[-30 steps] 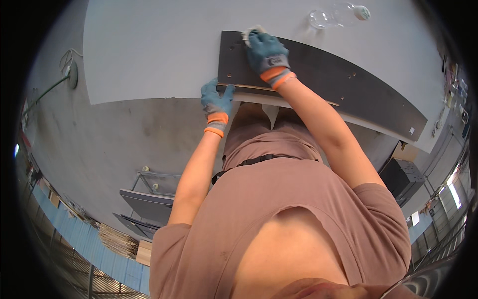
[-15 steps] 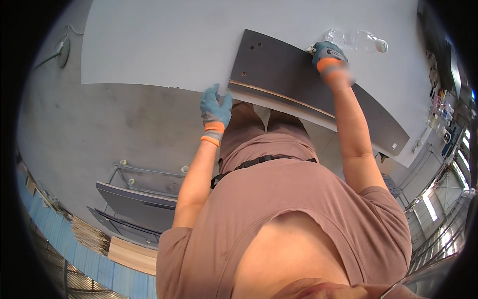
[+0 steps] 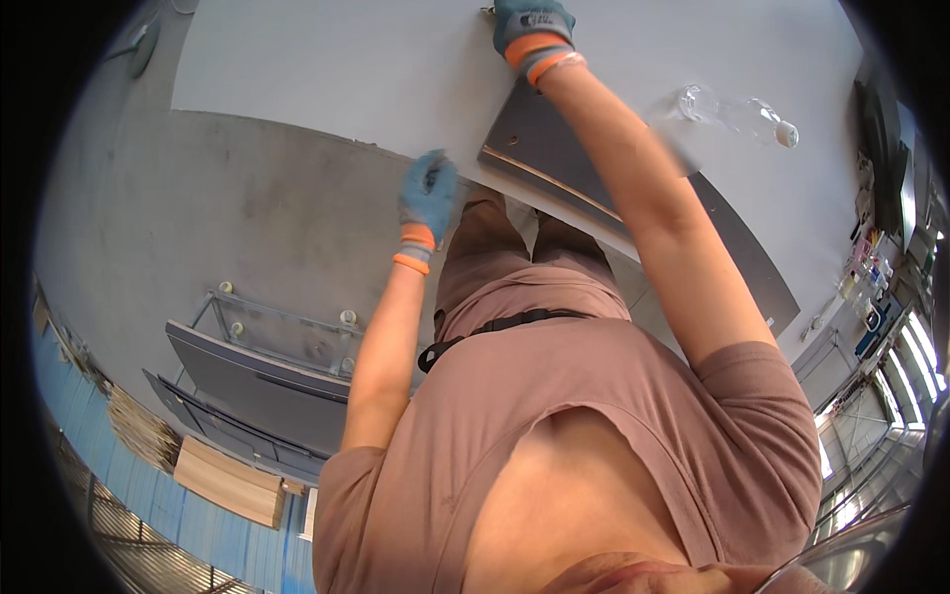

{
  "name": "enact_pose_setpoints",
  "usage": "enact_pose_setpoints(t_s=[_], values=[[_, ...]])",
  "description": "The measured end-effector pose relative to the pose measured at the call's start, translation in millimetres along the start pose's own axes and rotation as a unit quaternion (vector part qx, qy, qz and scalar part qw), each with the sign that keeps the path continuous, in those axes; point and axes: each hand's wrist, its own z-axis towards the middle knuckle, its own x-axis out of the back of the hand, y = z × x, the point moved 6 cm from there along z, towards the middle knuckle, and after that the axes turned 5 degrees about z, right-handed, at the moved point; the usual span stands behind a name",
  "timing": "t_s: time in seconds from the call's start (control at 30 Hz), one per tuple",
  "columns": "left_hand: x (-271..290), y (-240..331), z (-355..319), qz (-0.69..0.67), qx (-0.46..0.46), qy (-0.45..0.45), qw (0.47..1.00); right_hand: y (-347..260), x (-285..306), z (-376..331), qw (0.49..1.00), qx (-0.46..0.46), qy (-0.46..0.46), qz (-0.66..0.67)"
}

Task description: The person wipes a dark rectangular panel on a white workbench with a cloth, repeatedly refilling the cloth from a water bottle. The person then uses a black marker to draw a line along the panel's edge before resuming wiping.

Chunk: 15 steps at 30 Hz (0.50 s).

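Right hand [image 3: 535,20]: gloved teal, grey back, orange cuff, out past the panel's left end, over the far part of the surface [image 3: 327,59]. Can't tell if its fingers are together or apart, the back of the glove and the picture's top edge hide them. Small pale bit pokes out at its left side, too little showing to identify. Left hand [image 3: 428,193]: same glove type, near the surface's near edge, left of the panel's near left corner, not touching the panel. Motion-blurred, fingers look curled; can't tell if they fully meet. Nothing seen in it.

Panel [image 3: 549,144]: dark grey, flat, smooth matte face, long shape. Lies along the near edge of the surface, running from mid-edge toward the right near corner. Far side is a long curve, tapering toward the right end. Near side is straight, with a light wood-coloured strip [image 3: 554,188] along its left part. One round hole [image 3: 513,141] visible close to the left end. Right forearm crosses over the panel and hides its middle.

Past the curved side: clear plastic bottle [image 3: 737,114] on its side, white cap pointing right, just beside the panel. Surface itself is pale grey.

Off the surface: wheeled metal frame [image 3: 282,322] on the grey floor [image 3: 228,208], dark boards [image 3: 257,381] beside it, wood-toned board [image 3: 230,480] farther out.
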Motion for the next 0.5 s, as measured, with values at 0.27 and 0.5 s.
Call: enact_pose_setpoints(t_s=[0.27, 0.5], values=[[114.4, 21.6, -15.9, -0.162, 0.015, 0.297, 0.941, -145.5, -105.5, -196.0, 0.918, 0.375, -0.132, 0.011], [116.8, 134.5, -37.8, 0.014, -0.182, 0.302, 0.936, -137.6, -86.1, -239.1, 0.795, 0.134, -0.488, 0.335]])
